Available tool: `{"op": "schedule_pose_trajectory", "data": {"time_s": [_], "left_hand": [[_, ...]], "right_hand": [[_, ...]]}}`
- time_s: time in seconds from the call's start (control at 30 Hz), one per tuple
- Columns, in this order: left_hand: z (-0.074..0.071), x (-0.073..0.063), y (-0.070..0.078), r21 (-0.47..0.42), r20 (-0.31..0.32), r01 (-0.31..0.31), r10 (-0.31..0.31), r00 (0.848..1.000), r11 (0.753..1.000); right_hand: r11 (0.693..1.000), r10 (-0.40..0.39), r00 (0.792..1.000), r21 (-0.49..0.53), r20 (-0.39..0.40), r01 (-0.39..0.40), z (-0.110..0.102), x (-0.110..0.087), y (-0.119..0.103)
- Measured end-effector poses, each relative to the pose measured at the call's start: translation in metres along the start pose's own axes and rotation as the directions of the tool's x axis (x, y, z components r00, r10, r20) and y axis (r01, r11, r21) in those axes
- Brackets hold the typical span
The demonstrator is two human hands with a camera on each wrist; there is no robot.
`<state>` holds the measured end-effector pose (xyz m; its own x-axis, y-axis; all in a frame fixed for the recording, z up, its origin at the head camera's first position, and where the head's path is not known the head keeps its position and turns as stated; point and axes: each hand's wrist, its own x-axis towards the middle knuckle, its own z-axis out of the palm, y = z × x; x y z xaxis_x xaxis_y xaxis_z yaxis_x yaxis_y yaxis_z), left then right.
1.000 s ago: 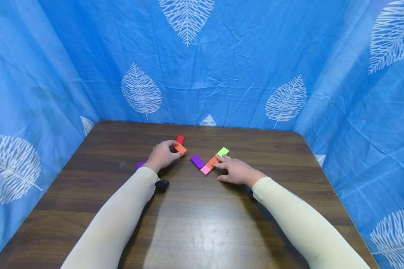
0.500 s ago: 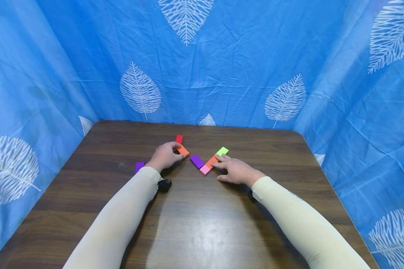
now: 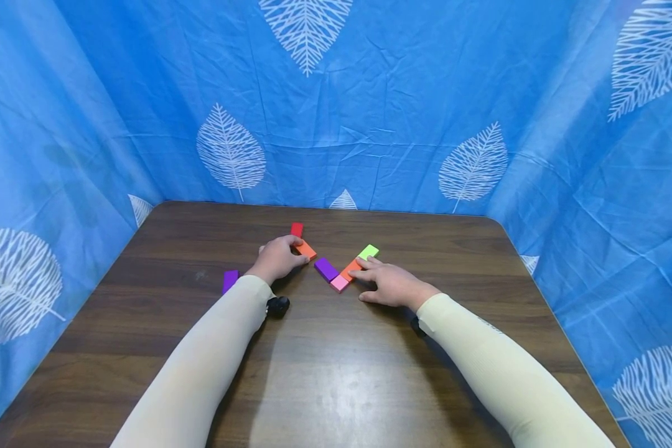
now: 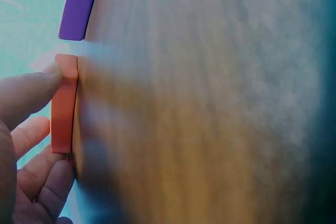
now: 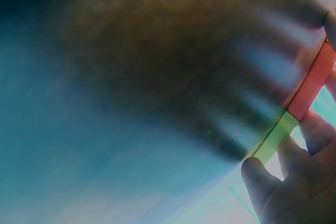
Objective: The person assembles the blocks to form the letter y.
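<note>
My left hand (image 3: pixel 277 258) pinches an orange block (image 3: pixel 307 249) by its ends, thumb at the near end and fingers toward the far one. In the left wrist view this orange block (image 4: pixel 64 108) lies flat, a small gap away from a purple block (image 4: pixel 81 9). A red block (image 3: pixel 297 229) sits just behind it. Rightward, the purple block (image 3: pixel 326 269), a pink block (image 3: pixel 340 284), a second orange block (image 3: pixel 350 270) and a light green block (image 3: pixel 369 251) form a V. My right hand (image 3: pixel 394 286) rests its extended fingers along the V's right arm.
Another purple block (image 3: pixel 230 280) lies to the left, partly hidden by the left forearm. The brown wooden table (image 3: pixel 325 373) ends at a blue curtain (image 3: pixel 358 112) with white leaf prints, which hangs behind and along both sides.
My left hand has shifted slightly right, bringing the orange block closer to the purple one and angling it. The red block shows a little more. My right hand stays in place.
</note>
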<state>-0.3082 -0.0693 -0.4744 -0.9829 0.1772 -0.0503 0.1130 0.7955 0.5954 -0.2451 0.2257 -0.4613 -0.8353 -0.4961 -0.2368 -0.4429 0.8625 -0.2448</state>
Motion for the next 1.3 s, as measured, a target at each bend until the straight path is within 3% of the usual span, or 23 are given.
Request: {"op": "schedule_pose_trajectory", "data": {"time_s": [0.43, 1.3], "left_hand": [[0.0043, 0.0044, -0.0019, 0.029, 0.002, -0.003, 0.003, 1.0, 1.0], [0.0043, -0.002, 0.0077, 0.028, 0.0, 0.007, -0.007, 1.0, 1.0]], "right_hand": [[1.0, 0.0, 1.0, -0.001, -0.002, 0.0, 0.0, 0.0005, -0.0003], [1.0, 0.008, 1.0, 0.006, -0.012, -0.007, 0.0011, 0.0016, 0.0]]}}
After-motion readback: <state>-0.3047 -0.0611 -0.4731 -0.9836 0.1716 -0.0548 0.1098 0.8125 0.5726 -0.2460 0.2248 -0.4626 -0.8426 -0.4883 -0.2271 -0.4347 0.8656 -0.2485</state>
